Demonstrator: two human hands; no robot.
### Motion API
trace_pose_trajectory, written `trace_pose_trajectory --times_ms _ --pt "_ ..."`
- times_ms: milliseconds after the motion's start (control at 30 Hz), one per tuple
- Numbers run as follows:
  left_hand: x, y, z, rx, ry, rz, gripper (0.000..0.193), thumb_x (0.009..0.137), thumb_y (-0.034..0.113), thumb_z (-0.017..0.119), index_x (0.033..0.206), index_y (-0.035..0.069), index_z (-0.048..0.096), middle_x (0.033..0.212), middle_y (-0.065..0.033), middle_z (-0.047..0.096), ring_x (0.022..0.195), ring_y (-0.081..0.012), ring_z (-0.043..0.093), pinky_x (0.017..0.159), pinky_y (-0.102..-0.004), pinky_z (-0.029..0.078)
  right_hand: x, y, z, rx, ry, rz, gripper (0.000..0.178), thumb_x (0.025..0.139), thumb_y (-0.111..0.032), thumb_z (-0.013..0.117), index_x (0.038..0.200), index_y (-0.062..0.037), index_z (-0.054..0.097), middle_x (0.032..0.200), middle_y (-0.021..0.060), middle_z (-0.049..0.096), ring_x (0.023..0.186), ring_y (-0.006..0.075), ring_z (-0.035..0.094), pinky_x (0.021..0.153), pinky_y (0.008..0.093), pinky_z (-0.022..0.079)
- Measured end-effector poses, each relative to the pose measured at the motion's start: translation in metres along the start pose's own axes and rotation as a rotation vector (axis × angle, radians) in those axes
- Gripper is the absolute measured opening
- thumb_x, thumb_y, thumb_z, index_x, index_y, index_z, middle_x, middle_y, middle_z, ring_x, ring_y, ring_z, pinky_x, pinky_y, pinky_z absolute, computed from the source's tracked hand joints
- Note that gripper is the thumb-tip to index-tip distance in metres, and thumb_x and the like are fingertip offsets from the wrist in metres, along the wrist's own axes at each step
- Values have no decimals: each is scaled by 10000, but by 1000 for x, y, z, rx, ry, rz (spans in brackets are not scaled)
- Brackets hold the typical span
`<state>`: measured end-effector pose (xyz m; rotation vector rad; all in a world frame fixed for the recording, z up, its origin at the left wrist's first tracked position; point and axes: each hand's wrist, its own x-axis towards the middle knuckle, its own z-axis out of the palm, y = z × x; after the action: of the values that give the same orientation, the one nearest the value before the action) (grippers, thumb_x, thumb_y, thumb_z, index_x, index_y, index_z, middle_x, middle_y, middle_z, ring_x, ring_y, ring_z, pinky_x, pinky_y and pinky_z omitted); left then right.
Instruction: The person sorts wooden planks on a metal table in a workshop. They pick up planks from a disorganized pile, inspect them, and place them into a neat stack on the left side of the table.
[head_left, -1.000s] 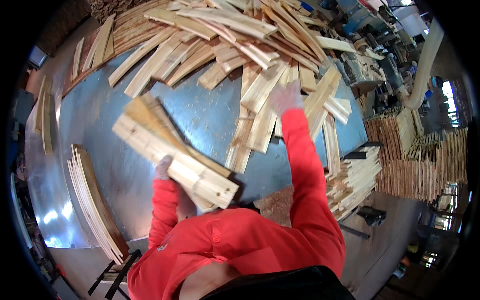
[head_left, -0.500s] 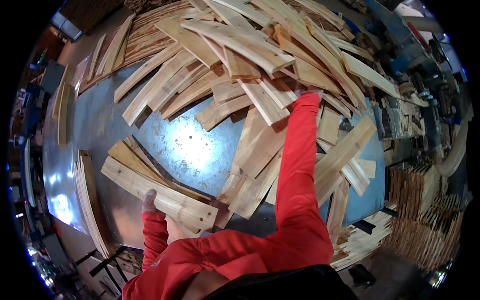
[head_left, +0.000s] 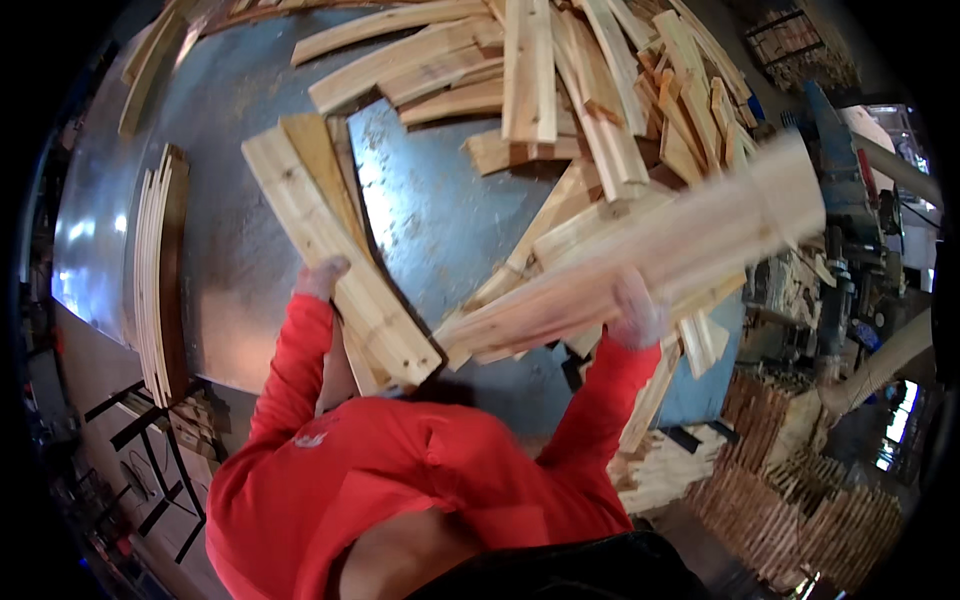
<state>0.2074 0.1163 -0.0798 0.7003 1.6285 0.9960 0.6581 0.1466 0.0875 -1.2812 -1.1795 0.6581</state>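
Right hand [head_left: 638,312] now holds a raised plank [head_left: 725,215]; left hand [head_left: 322,278] grips boards [head_left: 322,218] by the table's [head_left: 225,270] near edge; both full.

I record a black metal stand [head_left: 128,432] to my left. To my right, past the edge of the metal-topped table [head_left: 225,270], I observe blue machinery [head_left: 838,150], a pale duct [head_left: 885,355] and stacked timber [head_left: 800,510].

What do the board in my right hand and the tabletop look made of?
The board in your right hand looks like bare wood, pale with faint grain, though blurred. The tabletop seems smooth grey metal sheet, judging by its bright reflections, though a coating is possible.
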Motion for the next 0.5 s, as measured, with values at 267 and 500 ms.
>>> trace_pose_trajectory --times_ms 267,500 --pt "10 27 -15 416 103 89 834 746 460 728 1326 17 325 1032 -202 614 902 -291 631 783 -393 510 -116 42 298 -509 -824 -17 600 900 -599 357 960 -66 625 1049 230 627 908 430 595 779 471 488" --pt "3 -21 15 -235 -16 69 793 686 24 771 1321 47 296 1085 -113 583 934 -235 606 808 -339 522 25 -7 251 -1076 -206 -244 697 783 -508 625 1307 -74 477 1308 244 486 1185 379 509 983 449 422"
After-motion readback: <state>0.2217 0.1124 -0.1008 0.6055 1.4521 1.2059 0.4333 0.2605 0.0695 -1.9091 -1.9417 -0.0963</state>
